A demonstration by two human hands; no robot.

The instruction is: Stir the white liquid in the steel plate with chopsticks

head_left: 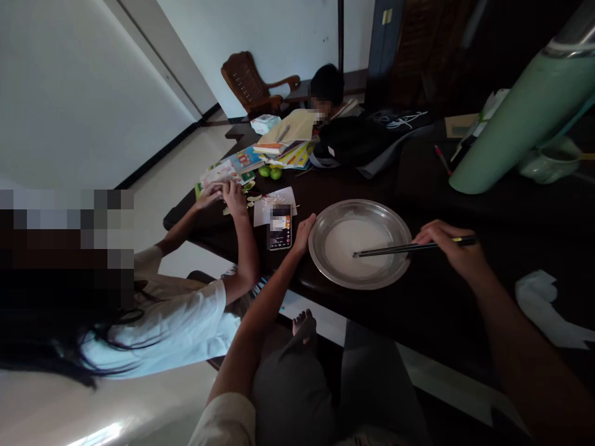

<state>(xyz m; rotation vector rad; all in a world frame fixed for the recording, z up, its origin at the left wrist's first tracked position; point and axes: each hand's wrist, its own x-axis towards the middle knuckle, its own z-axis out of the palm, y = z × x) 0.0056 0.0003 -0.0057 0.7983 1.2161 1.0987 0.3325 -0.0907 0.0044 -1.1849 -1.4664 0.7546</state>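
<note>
Head view: one round, shallow silver metal basin [362, 282] of milky white liquid [356, 238] sits on the dark brown surface [432, 303] between both hands. Left hand [304, 232] holds its left rim (fingertips hidden); right hand [444, 241] grips one pair of slim black chopsticks [390, 250], tips in the liquid. Two round green fruits [276, 174] lie beyond one phone [280, 229].

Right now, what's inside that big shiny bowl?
The metal bowl has cloudy, whitish liquid in it, and the tips of the chopsticks reach into the bowl. The liquid covers the bottom, so I can't see whether anything lies underneath.
</note>
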